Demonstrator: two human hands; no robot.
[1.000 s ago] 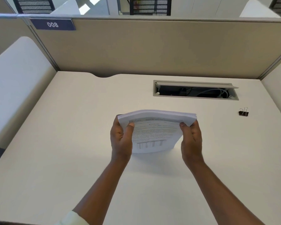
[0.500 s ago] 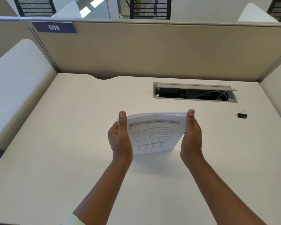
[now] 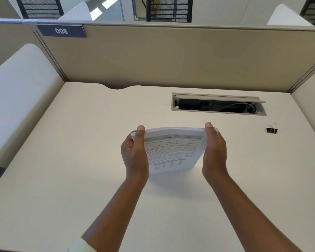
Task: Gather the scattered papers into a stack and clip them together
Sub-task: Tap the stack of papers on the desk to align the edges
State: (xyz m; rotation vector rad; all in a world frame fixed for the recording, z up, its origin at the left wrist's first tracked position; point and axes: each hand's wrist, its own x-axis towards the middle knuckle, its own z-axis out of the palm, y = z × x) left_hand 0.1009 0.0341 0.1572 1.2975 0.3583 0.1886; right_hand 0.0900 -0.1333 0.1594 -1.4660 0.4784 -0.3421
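Note:
A stack of printed white papers (image 3: pixel 173 150) stands nearly upright on the desk (image 3: pixel 80 160) at the middle, its bottom edge on the surface. My left hand (image 3: pixel 135 153) presses the stack's left side and my right hand (image 3: pixel 215 151) presses its right side, thumbs up along the top corners. A small black binder clip (image 3: pixel 271 129) lies on the desk far to the right, apart from both hands.
An open cable tray (image 3: pixel 218 104) with wires is set into the desk behind the stack. Beige partition walls (image 3: pixel 171 57) close the back and sides; a sign reads 008 (image 3: pixel 61 31).
My hands have shifted from gripping the stack's top corners to pressing flat against its two sides. The sheets look squared up and more upright than before.

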